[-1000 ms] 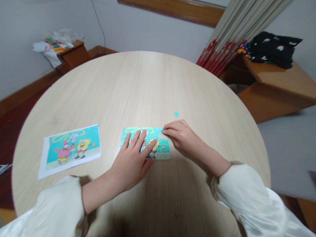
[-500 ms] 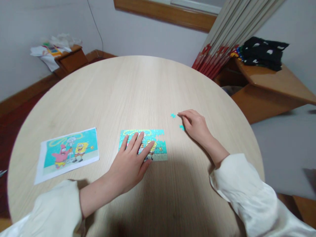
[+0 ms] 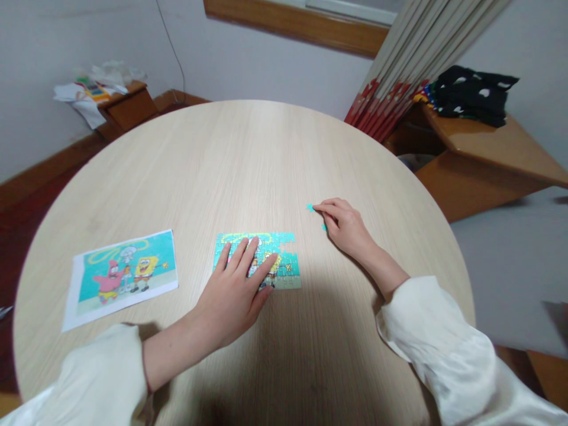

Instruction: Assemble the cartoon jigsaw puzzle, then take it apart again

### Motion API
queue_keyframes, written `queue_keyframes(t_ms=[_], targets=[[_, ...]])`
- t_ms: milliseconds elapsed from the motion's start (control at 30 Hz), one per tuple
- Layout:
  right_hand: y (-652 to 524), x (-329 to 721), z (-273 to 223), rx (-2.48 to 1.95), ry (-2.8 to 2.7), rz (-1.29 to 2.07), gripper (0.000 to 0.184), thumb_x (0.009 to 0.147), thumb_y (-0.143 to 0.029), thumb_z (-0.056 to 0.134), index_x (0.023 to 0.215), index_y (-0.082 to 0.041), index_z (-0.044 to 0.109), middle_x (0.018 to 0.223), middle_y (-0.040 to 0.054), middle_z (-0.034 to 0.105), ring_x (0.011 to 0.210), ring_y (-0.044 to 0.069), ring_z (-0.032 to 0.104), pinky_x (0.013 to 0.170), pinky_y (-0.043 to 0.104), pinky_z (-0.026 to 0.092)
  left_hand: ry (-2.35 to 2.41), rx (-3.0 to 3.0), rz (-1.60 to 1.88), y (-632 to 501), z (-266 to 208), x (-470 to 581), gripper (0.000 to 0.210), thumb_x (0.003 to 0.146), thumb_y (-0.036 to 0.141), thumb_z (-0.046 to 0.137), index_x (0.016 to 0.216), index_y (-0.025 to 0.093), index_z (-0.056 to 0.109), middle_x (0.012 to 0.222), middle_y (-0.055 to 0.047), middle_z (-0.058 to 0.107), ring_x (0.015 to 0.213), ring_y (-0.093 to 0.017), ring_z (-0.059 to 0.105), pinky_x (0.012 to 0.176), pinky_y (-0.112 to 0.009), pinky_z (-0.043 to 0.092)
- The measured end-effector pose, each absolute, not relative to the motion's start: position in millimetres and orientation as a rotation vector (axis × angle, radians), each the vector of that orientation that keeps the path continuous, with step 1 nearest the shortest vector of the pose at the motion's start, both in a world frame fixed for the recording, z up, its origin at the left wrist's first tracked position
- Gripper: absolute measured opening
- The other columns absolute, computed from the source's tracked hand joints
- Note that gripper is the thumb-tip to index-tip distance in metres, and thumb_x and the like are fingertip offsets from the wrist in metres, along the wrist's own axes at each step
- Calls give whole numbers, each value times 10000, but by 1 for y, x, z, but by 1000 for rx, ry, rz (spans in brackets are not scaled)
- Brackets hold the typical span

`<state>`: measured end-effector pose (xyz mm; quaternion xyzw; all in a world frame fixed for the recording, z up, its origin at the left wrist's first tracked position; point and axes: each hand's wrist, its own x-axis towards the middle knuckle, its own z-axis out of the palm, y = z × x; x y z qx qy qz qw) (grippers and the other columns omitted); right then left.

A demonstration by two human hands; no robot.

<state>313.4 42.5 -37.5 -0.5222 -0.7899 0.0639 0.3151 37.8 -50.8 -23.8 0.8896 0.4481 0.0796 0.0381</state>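
Note:
A nearly filled jigsaw puzzle with a cartoon picture lies in the middle of the table, with a gap near its upper right edge. My left hand rests flat across it, fingers spread, hiding much of the picture. To the right, the index fingertip of my right hand touches a turquoise puzzle piece lying on the tabletop. Its thumb is apart from that piece. A second turquoise piece is beside the thumb, partly covered by the hand.
A printed sheet with the same cartoon picture lies left on the round wooden table. Beyond the table are a small cabinet with papers, a curtain, and a wooden cabinet topped with dark cloth.
My right hand has shifted slightly left, bringing its index fingertip onto the farther turquoise piece. My left hand stays on the puzzle.

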Motion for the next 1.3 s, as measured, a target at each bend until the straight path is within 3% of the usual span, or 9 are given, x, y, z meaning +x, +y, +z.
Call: queue_keyframes(t_ms=[1300], targets=[[41,310,-34,-1428,-2053,203,291,903,-222,437,987,-216,716,971,111,679,931,254,611,851,467,492,1380,2707,255,-51,-22,39,429,950,329,408,1363,225,460,1509,-146,354,1385,-361,311,1087,-600,277]])
